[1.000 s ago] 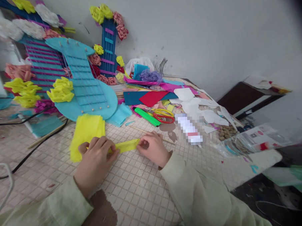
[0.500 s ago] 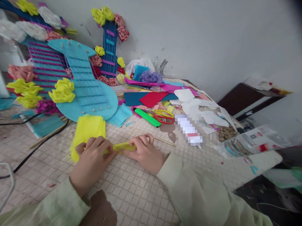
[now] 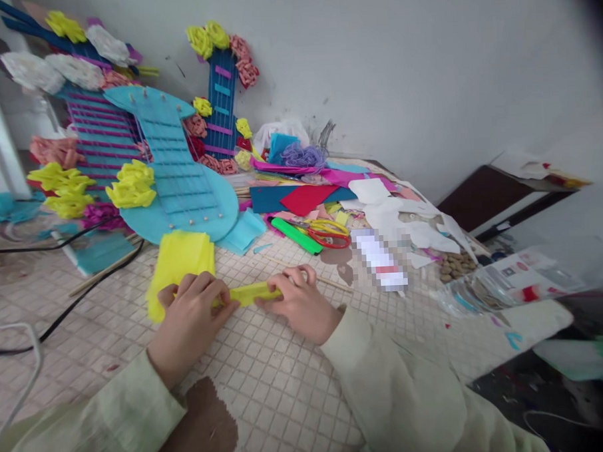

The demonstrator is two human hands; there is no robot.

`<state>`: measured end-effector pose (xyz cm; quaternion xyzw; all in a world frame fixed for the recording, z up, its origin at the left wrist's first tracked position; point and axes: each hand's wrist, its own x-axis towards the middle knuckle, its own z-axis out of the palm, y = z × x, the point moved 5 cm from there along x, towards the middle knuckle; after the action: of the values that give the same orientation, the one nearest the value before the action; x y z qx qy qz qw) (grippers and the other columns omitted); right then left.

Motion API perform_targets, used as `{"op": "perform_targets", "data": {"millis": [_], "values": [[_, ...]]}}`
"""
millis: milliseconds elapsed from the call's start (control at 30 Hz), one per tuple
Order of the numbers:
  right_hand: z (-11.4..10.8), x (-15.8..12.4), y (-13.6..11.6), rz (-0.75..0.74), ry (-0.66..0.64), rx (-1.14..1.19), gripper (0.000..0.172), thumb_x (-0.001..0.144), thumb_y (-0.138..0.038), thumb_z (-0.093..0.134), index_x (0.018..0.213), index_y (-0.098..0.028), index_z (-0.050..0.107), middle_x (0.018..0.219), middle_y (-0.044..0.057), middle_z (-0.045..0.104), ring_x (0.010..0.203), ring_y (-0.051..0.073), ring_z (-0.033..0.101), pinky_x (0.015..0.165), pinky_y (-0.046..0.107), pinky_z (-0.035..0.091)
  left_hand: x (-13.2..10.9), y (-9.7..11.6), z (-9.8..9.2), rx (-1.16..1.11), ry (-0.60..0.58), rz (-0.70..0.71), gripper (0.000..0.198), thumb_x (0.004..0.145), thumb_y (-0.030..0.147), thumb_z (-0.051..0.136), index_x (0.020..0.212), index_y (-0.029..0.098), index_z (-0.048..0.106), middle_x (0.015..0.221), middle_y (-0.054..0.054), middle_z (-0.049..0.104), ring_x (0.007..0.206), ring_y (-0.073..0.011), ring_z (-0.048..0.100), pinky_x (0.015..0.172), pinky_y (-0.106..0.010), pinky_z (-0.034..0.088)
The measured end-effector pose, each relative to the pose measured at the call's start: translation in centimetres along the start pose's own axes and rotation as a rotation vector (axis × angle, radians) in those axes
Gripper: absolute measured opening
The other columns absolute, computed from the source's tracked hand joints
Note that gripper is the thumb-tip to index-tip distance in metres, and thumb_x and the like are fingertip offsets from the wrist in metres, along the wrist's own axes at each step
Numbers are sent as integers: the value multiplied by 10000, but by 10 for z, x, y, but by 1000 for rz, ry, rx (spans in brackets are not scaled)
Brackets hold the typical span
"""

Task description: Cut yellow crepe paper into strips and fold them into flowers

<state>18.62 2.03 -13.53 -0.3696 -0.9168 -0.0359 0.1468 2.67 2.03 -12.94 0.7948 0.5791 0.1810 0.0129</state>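
A narrow folded strip of yellow crepe paper [image 3: 245, 294] stretches between my hands, just over the tiled-pattern table. My left hand [image 3: 194, 317] pinches its left end between thumb and fingers. Its right end is gripped by my right hand [image 3: 303, 304], fingers curled. Behind my left hand lies a stack of yellow crepe paper [image 3: 183, 254], partly covered by the fingers. The light-blue paper harp-like craft [image 3: 193, 191] with strings stands just beyond that stack.
A green marker [image 3: 296, 235], red-handled scissors [image 3: 332, 238] and a blurred phone-like object [image 3: 379, 259] lie beyond my right hand. White paper scraps [image 3: 381, 212] and a clear plastic packet [image 3: 484, 291] are at right. A black cable [image 3: 89, 288] crosses the left side.
My right hand has moved slightly away from my left, and more of the yellow strip shows between them. The whole view has shifted a little.
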Motion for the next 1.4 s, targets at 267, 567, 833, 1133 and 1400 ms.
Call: {"op": "perform_targets", "data": {"millis": [267,567,833,1133,1400], "values": [[-9,-13,22,101,-14,67,251,810,-120,547,833,-337,673,906,12,526,913,202,354,787,428,193,0,0,0,-4,13,-1,130,757,284,565,648,224,531,745,-29,576,753,-245,491,670,-411,313],[-16,-15,28,114,-16,122,227,739,-78,573,764,-274,685,827,14,531,881,197,377,766,400,219,-2,9,3,-59,-19,172,334,833,175,415,1145,266,493,1130,-38,582,1019,-272,462,819,-458,319],[-17,-3,20,99,118,199,178,767,-242,589,936,-243,647,1030,41,529,1011,232,352,854,397,249,-4,14,5,-35,-85,274,324,844,170,399,1128,284,504,1108,-3,607,1023,-269,454,846,-482,280],[0,6,20,40,15,202,162,859,-302,505,925,-232,636,1034,28,579,1062,211,364,898,400,216,-3,16,5,-51,-44,267,253,827,282,475,1073,263,533,1084,-30,600,1040,-282,442,857,-485,277],[-8,7,18,30,33,223,206,840,-256,530,1033,-251,601,1084,38,549,1050,207,381,889,388,252,-2,17,4,-101,-44,254,244,852,239,422,1062,260,544,1079,-36,604,1046,-266,437,875,-473,279]]}}
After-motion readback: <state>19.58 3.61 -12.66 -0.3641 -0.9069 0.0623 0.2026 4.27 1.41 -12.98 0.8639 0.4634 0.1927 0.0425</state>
